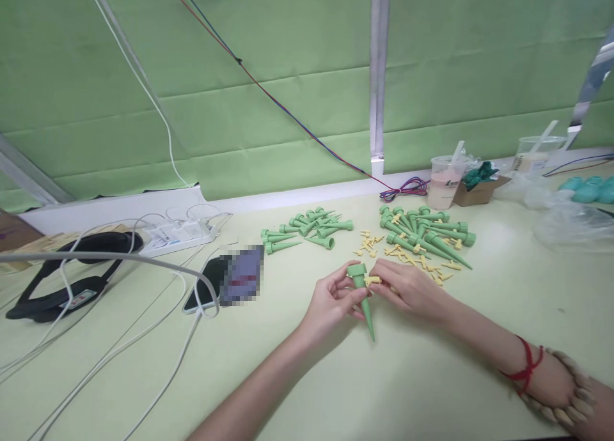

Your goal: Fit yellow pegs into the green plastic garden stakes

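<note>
You hold 1 green spike [363, 298] in your left hand [332, 303] while your right hand [411, 289] presses 1 yellow valve piece [372, 279] against its wide end.

Your left fingers pinch the spike near its cap, point aimed down toward you just above the bench [432, 377]; your right fingers pinch the yellow piece, touching the cap's side. Behind your hands lie 2 heaps of green spikes, too many to count exactly: a left heap [307, 229] and a right heap [425, 233], with scattered yellow pieces [403, 254] between and before them. 1 phone [225, 278] and 1 black headset [71, 275] sit left among white cables [119, 339]; 2 plastic cups [446, 182] stand by the back edge. The bench in front of your hands is open.
</note>
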The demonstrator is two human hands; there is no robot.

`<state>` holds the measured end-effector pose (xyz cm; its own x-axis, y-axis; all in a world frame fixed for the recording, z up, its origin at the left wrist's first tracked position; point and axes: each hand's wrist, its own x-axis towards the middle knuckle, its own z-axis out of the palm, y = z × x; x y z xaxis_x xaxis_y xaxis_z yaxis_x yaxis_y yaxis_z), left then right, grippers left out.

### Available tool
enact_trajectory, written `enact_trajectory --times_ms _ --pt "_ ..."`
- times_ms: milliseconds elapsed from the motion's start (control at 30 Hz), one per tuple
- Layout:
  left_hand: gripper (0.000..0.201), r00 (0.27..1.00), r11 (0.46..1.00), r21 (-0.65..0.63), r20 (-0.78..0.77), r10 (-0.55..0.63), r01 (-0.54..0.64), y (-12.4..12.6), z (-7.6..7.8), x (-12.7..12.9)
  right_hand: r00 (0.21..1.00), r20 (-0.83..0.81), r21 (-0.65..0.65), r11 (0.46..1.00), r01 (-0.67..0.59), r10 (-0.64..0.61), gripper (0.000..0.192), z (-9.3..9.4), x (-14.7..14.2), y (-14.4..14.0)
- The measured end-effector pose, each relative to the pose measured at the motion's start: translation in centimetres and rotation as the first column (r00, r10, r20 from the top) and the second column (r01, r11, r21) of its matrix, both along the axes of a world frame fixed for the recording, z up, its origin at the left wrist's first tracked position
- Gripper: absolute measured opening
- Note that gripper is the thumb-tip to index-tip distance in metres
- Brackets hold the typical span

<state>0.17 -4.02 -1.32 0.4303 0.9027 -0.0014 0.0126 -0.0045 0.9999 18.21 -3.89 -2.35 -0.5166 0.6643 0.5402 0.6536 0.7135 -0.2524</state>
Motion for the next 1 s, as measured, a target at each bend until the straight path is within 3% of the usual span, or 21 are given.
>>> enact_trajectory --times_ms 100,167,233,333,367,433,500,533,567,600,633,700,767,800,900,1000 --pt "0.046 0.999 0.997 -0.069 0.02 -0.044 0.045 0.0 0.2 0.1 0.995 0.094 0.175 0.984 0.011 -0.028 0.031 0.2 0.5 0.5" --pt "0.048 0.999 0.997 -0.074 0.02 -0.026 0.028 0.0 0.1 0.1 0.996 0.089 0.183 0.983 0.012 -0.029 0.034 0.1 0.5 0.4" --pt "0.052 1.0 0.998 -0.055 0.024 0.008 -0.006 -0.1 -0.1 0.1 1.0 0.009 0.082 0.997 0.005 -0.006 0.036 -0.1 0.2 0.2" --pt "0.054 0.999 0.998 0.032 0.01 0.047 -0.048 -0.4 -0.3 0.2 0.967 -0.253 -0.247 0.968 -0.045 -0.02 0.039 -0.5 -0.6 -0.1" --pt "0.054 0.998 0.996 0.075 -0.004 0.056 -0.055 -0.5 -0.3 0.2 0.932 -0.359 -0.396 0.913 -0.102 -0.052 0.041 -0.5 -0.9 -0.2" --pt "0.051 0.997 0.984 0.171 -0.058 0.06 -0.049 -0.6 -0.3 0.1 0.823 -0.547 -0.651 0.696 -0.302 -0.154 0.046 -0.5 -1.4 -0.2" --pt "0.046 0.991 0.968 0.25 -0.116 0.062 -0.031 -0.6 -0.3 0.0 0.713 -0.644 -0.746 0.434 -0.505 -0.277 0.048 -0.3 -1.6 -0.3" --pt "0.045 0.989 0.962 0.273 -0.137 0.062 -0.023 -0.6 -0.2 0.0 0.678 -0.66 -0.75 0.343 -0.566 -0.323 0.049 -0.2 -1.7 -0.3" --pt "0.045 0.987 0.959 0.282 -0.146 0.06 -0.017 -0.6 -0.2 0.0 0.67 -0.657 -0.754 0.291 -0.589 -0.347 0.049 -0.1 -1.7 -0.4" --pt "0.045 0.989 0.963 0.271 -0.139 0.056 -0.016 -0.6 -0.1 0.0 0.685 -0.642 -0.767 0.287 -0.574 -0.345 0.048 -0.1 -1.7 -0.4" --pt "0.047 0.992 0.971 0.239 -0.116 0.053 -0.024 -0.5 -0.1 0.0 0.719 -0.616 -0.785 0.335 -0.522 -0.322 0.048 0.0 -1.6 -0.5" --pt "0.052 0.997 0.99 0.132 -0.044 0.056 -0.05 -0.4 0.0 0.1 0.817 -0.519 -0.766 0.562 -0.312 -0.253 0.05 0.1 -1.3 -0.5" --pt "0.057 0.997 0.997 0.004 0.03 0.076 -0.076 -0.3 0.1 0.2 0.893 -0.386 -0.602 0.796 -0.055 -0.23 0.046 0.2 -0.9 -0.4" --pt "0.058 0.995 0.995 -0.052 0.06 0.084 -0.081 -0.3 0.2 0.2 0.919 -0.324 -0.493 0.869 0.038 -0.224 0.041 0.2 -0.6 -0.3" --pt "0.052 0.988 0.986 -0.164 0.14 0.065 -0.041 -0.2 0.3 0.1 0.987 -0.128 -0.183 0.98 0.073 -0.098 0.031 0.3 0.1 0.2" --pt "0.046 0.982 0.982 -0.189 0.188 0.008 0.028 -0.3 0.2 0.0 0.999 0.028 0.041 0.998 -0.047 0.046 0.035 0.1 0.6 0.7"
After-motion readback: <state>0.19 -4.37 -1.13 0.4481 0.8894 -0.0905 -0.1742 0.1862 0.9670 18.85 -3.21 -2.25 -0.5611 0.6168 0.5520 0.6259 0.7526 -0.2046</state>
